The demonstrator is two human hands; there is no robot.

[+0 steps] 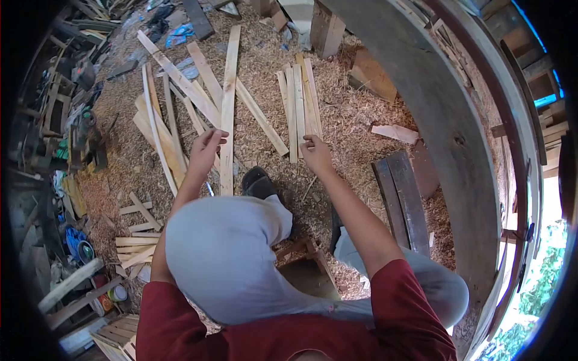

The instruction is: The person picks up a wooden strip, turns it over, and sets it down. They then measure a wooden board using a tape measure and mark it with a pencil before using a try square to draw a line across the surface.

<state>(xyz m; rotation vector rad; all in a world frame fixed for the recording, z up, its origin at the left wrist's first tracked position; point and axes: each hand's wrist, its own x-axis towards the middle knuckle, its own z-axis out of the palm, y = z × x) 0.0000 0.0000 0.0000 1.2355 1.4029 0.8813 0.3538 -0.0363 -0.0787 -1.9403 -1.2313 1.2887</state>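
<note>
Hands are hovering over the sawdust floor (355, 120): left hand (208, 147) is spreading loosely open against a long slat (227, 102); right hand (314, 151) is curling at the slat bundle's (299, 102) near end, grip unclear.

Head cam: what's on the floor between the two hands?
Head view: a long slat beside the left hand, the end of a diagonal slat, then sawdust up to the right hand.
</note>
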